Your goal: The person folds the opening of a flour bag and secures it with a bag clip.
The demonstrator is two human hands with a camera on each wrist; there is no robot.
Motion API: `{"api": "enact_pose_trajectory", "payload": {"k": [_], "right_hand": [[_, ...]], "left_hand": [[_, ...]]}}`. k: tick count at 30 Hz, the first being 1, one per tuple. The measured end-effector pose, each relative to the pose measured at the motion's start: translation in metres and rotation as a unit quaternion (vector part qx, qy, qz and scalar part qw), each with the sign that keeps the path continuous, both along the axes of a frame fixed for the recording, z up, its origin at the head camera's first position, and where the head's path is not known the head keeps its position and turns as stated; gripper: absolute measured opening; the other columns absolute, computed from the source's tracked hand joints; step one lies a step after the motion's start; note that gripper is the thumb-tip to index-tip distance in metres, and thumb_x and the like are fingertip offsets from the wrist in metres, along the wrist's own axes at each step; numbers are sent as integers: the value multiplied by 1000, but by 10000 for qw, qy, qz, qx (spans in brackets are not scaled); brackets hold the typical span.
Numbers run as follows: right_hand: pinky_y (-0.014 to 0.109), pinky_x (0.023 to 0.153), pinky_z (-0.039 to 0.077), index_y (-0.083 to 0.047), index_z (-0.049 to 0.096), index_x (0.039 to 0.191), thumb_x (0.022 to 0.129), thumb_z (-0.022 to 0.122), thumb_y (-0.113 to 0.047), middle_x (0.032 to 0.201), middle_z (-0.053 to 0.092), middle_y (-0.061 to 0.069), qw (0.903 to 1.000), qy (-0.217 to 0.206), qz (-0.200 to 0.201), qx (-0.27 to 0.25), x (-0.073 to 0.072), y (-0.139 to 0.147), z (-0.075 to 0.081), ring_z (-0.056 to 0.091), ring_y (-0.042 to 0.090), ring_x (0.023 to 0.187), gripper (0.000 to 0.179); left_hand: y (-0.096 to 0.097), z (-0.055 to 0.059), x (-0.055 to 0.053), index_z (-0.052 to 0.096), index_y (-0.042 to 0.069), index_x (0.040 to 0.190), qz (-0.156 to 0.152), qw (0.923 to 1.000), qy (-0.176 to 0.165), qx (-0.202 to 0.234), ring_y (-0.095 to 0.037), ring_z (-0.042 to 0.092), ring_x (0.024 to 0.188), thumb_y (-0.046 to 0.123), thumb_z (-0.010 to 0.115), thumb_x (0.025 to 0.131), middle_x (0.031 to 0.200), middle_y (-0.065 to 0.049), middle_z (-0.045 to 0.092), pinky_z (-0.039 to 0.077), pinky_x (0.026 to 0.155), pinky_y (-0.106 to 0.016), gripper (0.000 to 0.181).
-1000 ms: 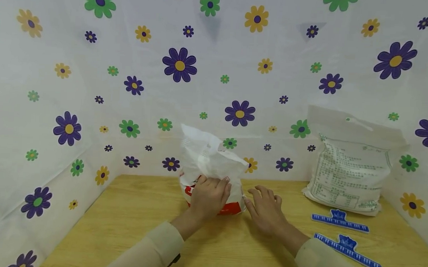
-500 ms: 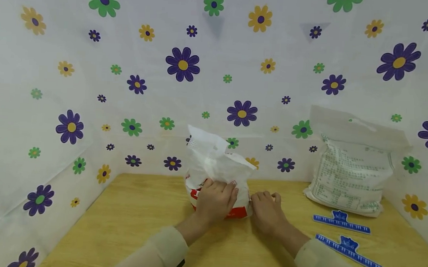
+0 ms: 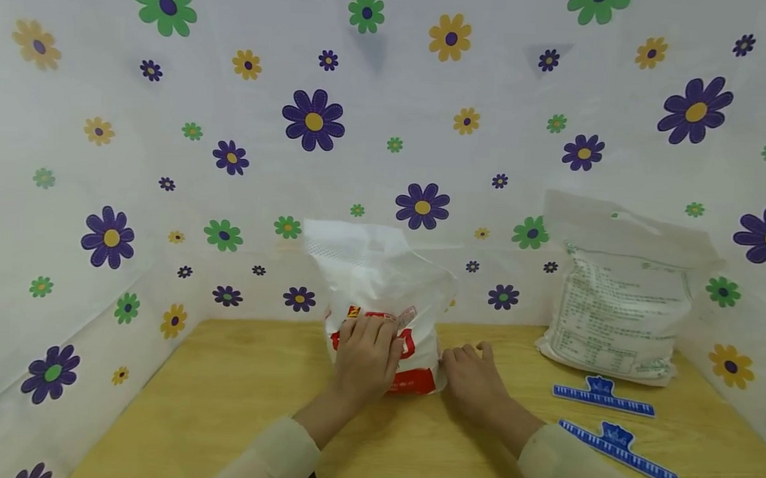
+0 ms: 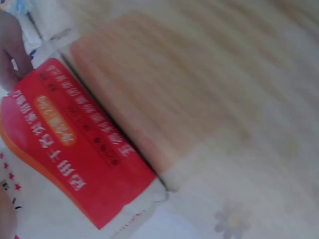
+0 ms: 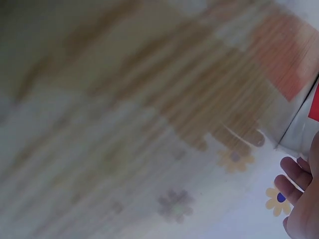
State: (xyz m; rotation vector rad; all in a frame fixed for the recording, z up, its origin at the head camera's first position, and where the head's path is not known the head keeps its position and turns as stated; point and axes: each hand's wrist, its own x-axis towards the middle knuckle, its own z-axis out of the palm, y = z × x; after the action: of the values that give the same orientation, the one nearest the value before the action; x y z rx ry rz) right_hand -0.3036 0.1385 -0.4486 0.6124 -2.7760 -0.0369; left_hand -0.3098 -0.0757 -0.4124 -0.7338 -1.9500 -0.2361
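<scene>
A white plastic flour bag [image 3: 381, 274] with red printing stands upright on the table, its loose top rising above the filled part. My left hand [image 3: 365, 356] lies on the bag's front, fingers extended up over the red lettering. At the lower right edge of the bag, my right hand [image 3: 473, 378] pinches the side with curled fingers, the index finger raised. In the left wrist view the bag's red lower panel [image 4: 79, 144] fills the left side. Fingers of the right hand [image 5: 296, 184] show beside the bag's corner in the right wrist view.
A white bag with green print [image 3: 617, 313] stands at the back right of the wooden table [image 3: 235, 389]. Two blue clips with piano-key edges lie in front of it, a rear clip [image 3: 603, 397] and a front clip [image 3: 618, 449]. A flowered sheet [image 3: 386, 168] hangs behind.
My right hand has closed in on the bag's lower right edge. The bag's top has straightened and its front print shows more. My left hand now lies flatter on the front.
</scene>
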Motion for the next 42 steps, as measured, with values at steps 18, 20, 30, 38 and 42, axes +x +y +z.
{"api": "enact_pose_trajectory", "payload": {"k": [18, 20, 30, 38, 42], "right_hand": [[54, 104, 33, -10, 60, 115, 94, 62, -15, 111, 68, 6, 9999, -61, -148, 34, 0, 2, 9, 59, 26, 107, 22], [54, 104, 34, -10, 60, 115, 94, 61, -15, 111, 68, 6, 9999, 19, -163, 35, -1, 3, 9, 59, 26, 106, 21], [55, 102, 35, -11, 60, 114, 94, 62, -16, 109, 69, 6, 9999, 32, -161, 26, -2, 3, 11, 60, 26, 103, 20], [56, 99, 37, -11, 59, 107, 93, 64, -18, 103, 69, 5, 9999, 67, -81, 34, -1, 1, 10, 60, 25, 99, 17], [56, 100, 37, -11, 59, 107, 93, 64, -19, 102, 69, 5, 9999, 74, -41, 105, 0, 0, 9, 60, 25, 99, 17]], "left_hand": [[-22, -9, -2, 51, 4, 107, -311, 9992, 55, 261, -31, 40, 107, 38, 31, 107, 111, -14, 50, 24, 90, -44, 39], [-26, -7, -2, 51, 3, 107, -356, 9987, 54, 371, -32, 40, 108, 35, 32, 108, 111, -15, 49, 23, 88, -43, 38], [-50, -7, -10, 40, -2, 123, -415, 9951, 475, 765, -36, 36, 117, 37, 40, 103, 129, -23, 39, 25, 85, -46, 44], [-69, -13, -13, 26, -4, 143, -241, 9927, -122, 1176, -38, 27, 135, 49, 42, 100, 148, -24, 27, 21, 96, -52, 70], [-77, -15, -13, 26, -3, 145, -176, 9918, -385, 1209, -37, 27, 134, 55, 39, 99, 150, -23, 27, 19, 95, -52, 76]]}}
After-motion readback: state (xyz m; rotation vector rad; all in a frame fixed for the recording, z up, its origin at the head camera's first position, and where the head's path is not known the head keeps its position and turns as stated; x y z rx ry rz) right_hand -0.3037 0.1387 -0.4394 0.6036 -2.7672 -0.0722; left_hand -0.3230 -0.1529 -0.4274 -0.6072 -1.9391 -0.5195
